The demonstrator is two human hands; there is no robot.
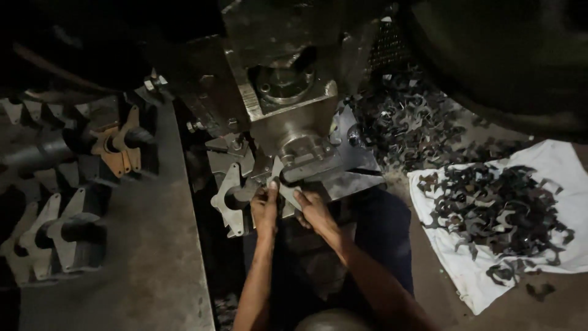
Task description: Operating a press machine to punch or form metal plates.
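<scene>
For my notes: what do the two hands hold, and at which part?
Both hands grip one flat metal plate by its near edge, under the press die.

Dull grey metal plate (228,199), dark metal scraps (496,208) on matt white cloth (551,165).

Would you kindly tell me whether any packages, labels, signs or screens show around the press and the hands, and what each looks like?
None in view: no package, label, sign or screen.
Nearest to a wrapping: a white cloth on the floor at right, spread flat under dark metal scraps.
</scene>
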